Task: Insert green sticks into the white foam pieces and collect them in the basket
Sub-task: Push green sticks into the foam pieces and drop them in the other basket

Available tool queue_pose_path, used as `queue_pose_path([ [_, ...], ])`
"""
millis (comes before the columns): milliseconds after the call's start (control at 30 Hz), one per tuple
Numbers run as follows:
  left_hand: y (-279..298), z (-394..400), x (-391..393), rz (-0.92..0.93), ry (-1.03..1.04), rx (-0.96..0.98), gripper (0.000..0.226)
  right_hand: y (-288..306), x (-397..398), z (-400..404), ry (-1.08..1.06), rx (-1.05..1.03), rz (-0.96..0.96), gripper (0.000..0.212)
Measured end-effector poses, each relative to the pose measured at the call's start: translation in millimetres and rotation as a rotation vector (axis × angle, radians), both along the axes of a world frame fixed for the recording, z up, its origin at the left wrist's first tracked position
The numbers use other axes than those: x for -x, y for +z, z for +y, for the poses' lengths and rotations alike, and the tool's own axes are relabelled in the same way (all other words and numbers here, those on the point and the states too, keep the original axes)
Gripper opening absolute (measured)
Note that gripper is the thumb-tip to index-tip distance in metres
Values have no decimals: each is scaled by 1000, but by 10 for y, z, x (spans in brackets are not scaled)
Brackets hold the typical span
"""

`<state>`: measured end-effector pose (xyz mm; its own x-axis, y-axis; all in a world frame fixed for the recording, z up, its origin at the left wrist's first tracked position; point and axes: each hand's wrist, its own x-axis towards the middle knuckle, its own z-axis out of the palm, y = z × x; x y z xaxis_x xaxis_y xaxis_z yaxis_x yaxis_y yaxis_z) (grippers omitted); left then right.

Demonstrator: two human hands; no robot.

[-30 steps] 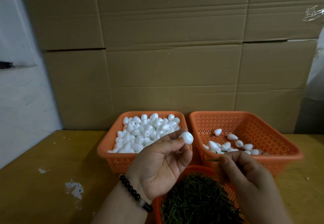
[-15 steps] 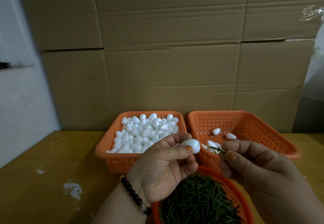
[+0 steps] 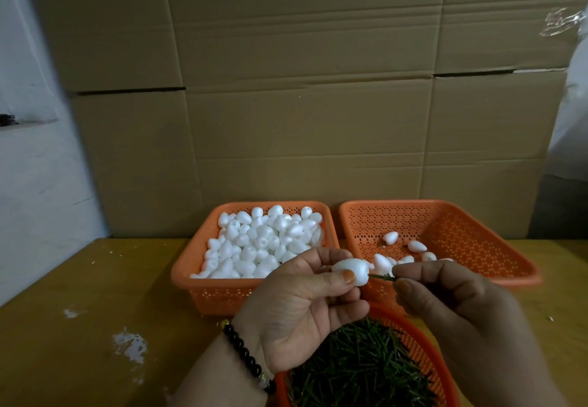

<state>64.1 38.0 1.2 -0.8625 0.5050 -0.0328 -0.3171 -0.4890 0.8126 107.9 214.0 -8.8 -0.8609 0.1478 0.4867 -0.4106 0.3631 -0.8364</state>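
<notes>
Head cam is all I've got from here, so going off that. Left hand [image 3: 299, 314] has a white foam piece [image 3: 351, 270] pinched between thumb and fingertips, thumb lying across its near side. It's egg-shaped, smooth and matte, with the blunt end turned toward the right hand [image 3: 445, 304]. That one pinches a thin green stick [image 3: 380, 276] between thumb and forefinger, and only a short bit of the stick shows between the two hands. Its tip is right at the foam's end; can't tell from this angle how deep it has gone in.

Using the foam piece as my reference: just behind it and off to the left hand's side sits a rectangular orange plastic basket [image 3: 203, 282] with perforated walls, heaped with loose foam eggs [image 3: 264, 241]. Just behind it on the other side is a matching collecting basket [image 3: 477, 234] with only a handful of foam pieces [image 3: 416, 246] lying in it. Right below the foam, closest to me, a round orange mesh basket [image 3: 423, 339] holds a dense pile of dark green sticks [image 3: 356, 371], thin and needle-like.

Everything sits on a yellowish wooden table [image 3: 79, 279] with a few white scuffs. There's a black bead bracelet [image 3: 246, 359] on the left wrist. Well behind the foam stands a wall of plain corrugated cardboard boxes [image 3: 302, 104].
</notes>
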Motion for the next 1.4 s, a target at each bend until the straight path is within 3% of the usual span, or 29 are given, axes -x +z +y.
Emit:
queue_pose_path([
  [200,-19,-6,13,19,16,1,33,-34,-2,1,-88,-99,38,22],
  [467,-46,55,-16,76,22,65,24,-50,-25,-37,-101,-183,41,23],
  [1400,-38,108,-63,44,44,68,32,-116,4,-40,-84,-108,122,29],
])
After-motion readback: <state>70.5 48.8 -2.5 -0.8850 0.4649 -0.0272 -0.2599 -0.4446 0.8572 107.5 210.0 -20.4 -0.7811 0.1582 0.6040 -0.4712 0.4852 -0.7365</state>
